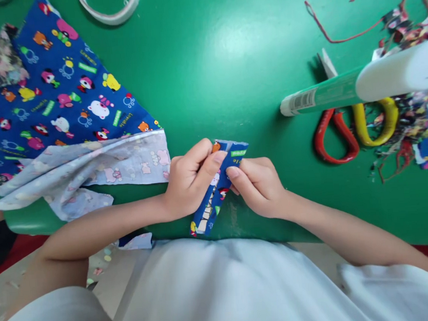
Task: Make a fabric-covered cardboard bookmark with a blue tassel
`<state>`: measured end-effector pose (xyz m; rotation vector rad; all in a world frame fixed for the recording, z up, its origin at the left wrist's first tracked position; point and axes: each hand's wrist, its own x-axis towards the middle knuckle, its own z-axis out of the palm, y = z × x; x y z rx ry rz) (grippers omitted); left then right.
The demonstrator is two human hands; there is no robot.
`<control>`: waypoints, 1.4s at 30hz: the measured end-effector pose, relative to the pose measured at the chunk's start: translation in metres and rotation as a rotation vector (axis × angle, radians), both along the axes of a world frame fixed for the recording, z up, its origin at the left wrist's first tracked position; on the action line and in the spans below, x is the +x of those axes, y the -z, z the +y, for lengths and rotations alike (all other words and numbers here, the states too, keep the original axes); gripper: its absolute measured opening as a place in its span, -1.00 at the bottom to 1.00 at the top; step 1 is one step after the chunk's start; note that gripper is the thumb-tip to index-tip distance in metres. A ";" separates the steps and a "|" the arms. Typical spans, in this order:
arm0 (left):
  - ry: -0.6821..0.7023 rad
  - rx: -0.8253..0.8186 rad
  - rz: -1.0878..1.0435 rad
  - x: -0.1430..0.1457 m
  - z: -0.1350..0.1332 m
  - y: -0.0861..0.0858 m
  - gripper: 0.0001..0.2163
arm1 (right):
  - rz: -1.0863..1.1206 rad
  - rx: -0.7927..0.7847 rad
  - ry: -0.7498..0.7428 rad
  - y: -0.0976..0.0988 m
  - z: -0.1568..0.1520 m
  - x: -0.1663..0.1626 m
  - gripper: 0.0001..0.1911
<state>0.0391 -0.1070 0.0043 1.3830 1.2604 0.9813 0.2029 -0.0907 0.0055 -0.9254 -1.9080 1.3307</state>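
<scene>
Between my two hands is a narrow strip of blue cartoon-print fabric [219, 192], tilted, its long edges folded toward a pale patterned band along the lower middle. My left hand [191, 181] pinches the strip's upper left side, thumb on top and fingers curled beneath. On the other edge, my right hand [257, 184] grips with its thumb pressed on the cloth and its fingers tucked out of sight. The strip is held just above the front edge of the green table [209, 92]. Close to my left hand lies a larger piece of the same blue fabric [73, 92].
Scissors with one red and one yellow handle [335, 142] lie at the right, partly under a green-and-white glue tube [322, 94]. Beyond them is a heap of fabric scraps and threads [416, 122]. A tape roll [116, 15] rests at the back. A small scrap [135, 241] is near my lap.
</scene>
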 end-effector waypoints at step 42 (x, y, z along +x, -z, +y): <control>0.342 0.176 0.137 -0.012 0.012 -0.007 -0.74 | 0.136 -0.293 0.230 0.006 0.004 0.008 -0.57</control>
